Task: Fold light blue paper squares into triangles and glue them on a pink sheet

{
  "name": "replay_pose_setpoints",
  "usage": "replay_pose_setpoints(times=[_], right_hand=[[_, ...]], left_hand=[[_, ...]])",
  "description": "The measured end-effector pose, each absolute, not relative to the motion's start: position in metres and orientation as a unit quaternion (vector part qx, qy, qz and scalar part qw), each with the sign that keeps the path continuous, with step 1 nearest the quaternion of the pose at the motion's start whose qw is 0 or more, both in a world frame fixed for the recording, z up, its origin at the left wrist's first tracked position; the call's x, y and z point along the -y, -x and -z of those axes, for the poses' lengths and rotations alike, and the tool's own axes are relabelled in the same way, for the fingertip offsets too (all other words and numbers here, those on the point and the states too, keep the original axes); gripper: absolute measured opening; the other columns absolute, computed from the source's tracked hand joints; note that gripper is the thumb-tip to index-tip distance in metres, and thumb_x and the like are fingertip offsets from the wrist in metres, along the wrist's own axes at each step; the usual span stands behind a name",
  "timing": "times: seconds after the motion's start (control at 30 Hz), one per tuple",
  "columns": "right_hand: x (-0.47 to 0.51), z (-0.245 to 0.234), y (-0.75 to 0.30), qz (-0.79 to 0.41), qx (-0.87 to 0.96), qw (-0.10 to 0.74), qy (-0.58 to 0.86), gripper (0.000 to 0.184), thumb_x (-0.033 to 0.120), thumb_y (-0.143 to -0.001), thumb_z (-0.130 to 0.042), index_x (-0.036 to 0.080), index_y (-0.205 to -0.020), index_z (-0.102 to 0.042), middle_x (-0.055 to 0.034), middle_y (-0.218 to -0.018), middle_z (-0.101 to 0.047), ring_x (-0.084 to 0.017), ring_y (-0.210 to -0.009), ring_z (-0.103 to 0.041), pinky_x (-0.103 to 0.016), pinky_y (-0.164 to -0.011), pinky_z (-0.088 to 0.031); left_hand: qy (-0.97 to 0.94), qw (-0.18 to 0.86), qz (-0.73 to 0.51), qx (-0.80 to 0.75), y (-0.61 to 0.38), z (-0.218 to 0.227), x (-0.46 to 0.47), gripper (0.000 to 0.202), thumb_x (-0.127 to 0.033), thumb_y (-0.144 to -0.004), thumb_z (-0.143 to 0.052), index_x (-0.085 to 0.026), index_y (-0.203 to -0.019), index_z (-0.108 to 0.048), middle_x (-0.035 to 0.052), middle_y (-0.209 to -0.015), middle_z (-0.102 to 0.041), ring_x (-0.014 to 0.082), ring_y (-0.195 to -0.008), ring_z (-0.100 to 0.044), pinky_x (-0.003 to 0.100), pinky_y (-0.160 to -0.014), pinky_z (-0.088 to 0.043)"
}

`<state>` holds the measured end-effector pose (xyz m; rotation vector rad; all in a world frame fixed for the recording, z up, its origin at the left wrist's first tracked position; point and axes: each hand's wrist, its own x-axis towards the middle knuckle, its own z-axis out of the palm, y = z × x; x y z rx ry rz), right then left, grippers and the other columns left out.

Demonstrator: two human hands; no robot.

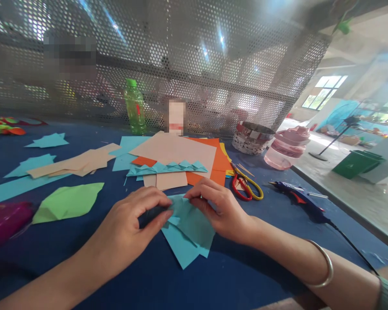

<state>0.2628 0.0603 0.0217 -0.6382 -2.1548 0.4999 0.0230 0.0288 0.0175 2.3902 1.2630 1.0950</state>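
Note:
Both my hands pinch a folded piece of light blue paper (pixel 187 234) lying on the dark blue table (pixel 245 267). My left hand (pixel 132 224) grips its left edge with thumb and fingers pressed together. My right hand (pixel 221 211) holds the upper right part of the same paper, fingers closed on a fold. A silver bangle (pixel 325 265) sits on my right wrist. Just beyond my hands lies a strip of blue folded triangles (pixel 166 168) on beige (pixel 176 150) and orange sheets (pixel 221 165).
Scissors with red and yellow handles (pixel 247 185) and a blue glue gun (pixel 299 198) lie to the right. A green paper leaf (pixel 67 201), beige strips (pixel 74 163) and blue scraps (pixel 48 140) lie left. A green bottle (pixel 135 105), a paper-covered tub (pixel 252 137) and a pink container (pixel 286 148) stand by the perforated screen (pixel 194 56).

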Motion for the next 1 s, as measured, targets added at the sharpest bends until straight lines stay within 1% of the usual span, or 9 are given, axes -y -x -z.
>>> replay_pose_setpoints(times=[0.1, 0.17, 0.3, 0.43, 0.53, 0.7, 0.8, 0.9, 1.0], right_hand=[[-0.060, -0.020, -0.263, -0.177, 0.868, 0.401, 0.234, 0.014, 0.013, -0.103, -0.054, 0.017, -0.105, -0.067, -0.0080, -0.098, -0.068, -0.016, -0.090, -0.067, -0.028, -0.080, -0.057], [-0.061, -0.020, -0.263, -0.155, 0.878, 0.390, 0.229, 0.011, 0.016, -0.103, -0.057, 0.017, -0.106, -0.067, -0.0083, -0.099, -0.068, -0.016, -0.092, -0.067, -0.029, -0.082, -0.058], [-0.062, -0.022, -0.265, -0.066, 0.900, 0.379, 0.204, 0.011, 0.017, -0.102, -0.060, 0.017, -0.104, -0.070, -0.0079, -0.096, -0.071, -0.017, -0.089, -0.066, -0.029, -0.080, -0.057], [-0.060, -0.027, -0.269, 0.083, 0.912, 0.368, 0.163, 0.015, 0.014, -0.103, -0.057, 0.018, -0.102, -0.071, -0.0070, -0.093, -0.073, -0.018, -0.088, -0.065, -0.030, -0.079, -0.055], [-0.060, -0.027, -0.272, 0.144, 0.918, 0.337, 0.148, 0.015, 0.013, -0.102, -0.057, 0.021, -0.098, -0.069, -0.0048, -0.092, -0.074, -0.019, -0.092, -0.065, -0.033, -0.080, -0.053], [-0.062, -0.024, -0.273, 0.142, 0.945, 0.266, 0.127, 0.021, 0.011, -0.101, -0.053, 0.022, -0.088, -0.065, -0.0026, -0.088, -0.072, -0.017, -0.089, -0.064, -0.033, -0.074, -0.047], [-0.061, -0.025, -0.271, 0.114, 0.959, 0.233, 0.114, 0.021, 0.010, -0.098, -0.052, 0.021, -0.085, -0.064, -0.0036, -0.084, -0.070, -0.019, -0.089, -0.063, -0.033, -0.072, -0.047], [-0.060, -0.026, -0.270, 0.072, 0.967, 0.215, 0.120, 0.018, 0.010, -0.092, -0.053, 0.020, -0.082, -0.065, -0.0050, -0.081, -0.068, -0.020, -0.084, -0.060, -0.033, -0.071, -0.049], [-0.060, -0.025, -0.269, 0.033, 0.965, 0.219, 0.137, 0.017, 0.013, -0.091, -0.054, 0.019, -0.080, -0.065, -0.0057, -0.080, -0.067, -0.019, -0.078, -0.058, -0.032, -0.069, -0.049]], left_hand=[[-0.829, 0.048, -0.383, -0.405, -0.024, -0.022, -0.029, 0.010, -0.031, -0.100, -0.060, -0.027, -0.093, -0.066, -0.0028, -0.092, -0.072, 0.0169, -0.088, -0.068, 0.030, -0.081, -0.051], [-0.839, -0.003, -0.390, -0.380, -0.024, -0.024, -0.028, 0.011, -0.025, -0.100, -0.058, -0.026, -0.092, -0.066, -0.0026, -0.090, -0.072, 0.0172, -0.087, -0.068, 0.032, -0.083, -0.049], [-0.856, -0.074, -0.384, -0.339, -0.023, -0.027, -0.025, 0.015, -0.015, -0.100, -0.057, -0.025, -0.093, -0.065, -0.0015, -0.089, -0.070, 0.0176, -0.087, -0.066, 0.034, -0.085, -0.047], [-0.860, -0.093, -0.378, -0.330, -0.023, -0.029, -0.019, 0.016, -0.014, -0.101, -0.056, -0.026, -0.096, -0.067, -0.0005, -0.090, -0.071, 0.0181, -0.087, -0.065, 0.038, -0.088, -0.046], [-0.860, -0.085, -0.364, -0.346, -0.024, -0.029, -0.015, 0.021, -0.016, -0.102, -0.053, -0.025, -0.094, -0.069, 0.0000, -0.090, -0.072, 0.0183, -0.087, -0.065, 0.040, -0.090, -0.046], [-0.882, -0.055, -0.318, -0.344, -0.028, -0.027, -0.014, 0.029, -0.015, -0.102, -0.049, -0.023, -0.086, -0.071, 0.0001, -0.085, -0.070, 0.0170, -0.083, -0.063, 0.039, -0.086, -0.045], [-0.889, -0.039, -0.305, -0.339, -0.027, -0.023, -0.014, 0.030, -0.015, -0.102, -0.047, -0.022, -0.083, -0.069, 0.0001, -0.085, -0.069, 0.0175, -0.084, -0.060, 0.038, -0.085, -0.043], [-0.894, -0.018, -0.300, -0.333, -0.025, -0.019, -0.015, 0.029, -0.013, -0.102, -0.048, -0.021, -0.081, -0.065, -0.0006, -0.083, -0.065, 0.0170, -0.082, -0.057, 0.037, -0.083, -0.041], [-0.893, 0.005, -0.296, -0.338, -0.024, -0.015, -0.017, 0.026, -0.013, -0.102, -0.050, -0.021, -0.082, -0.064, -0.0007, -0.084, -0.065, 0.0169, -0.083, -0.058, 0.037, -0.084, -0.040]])
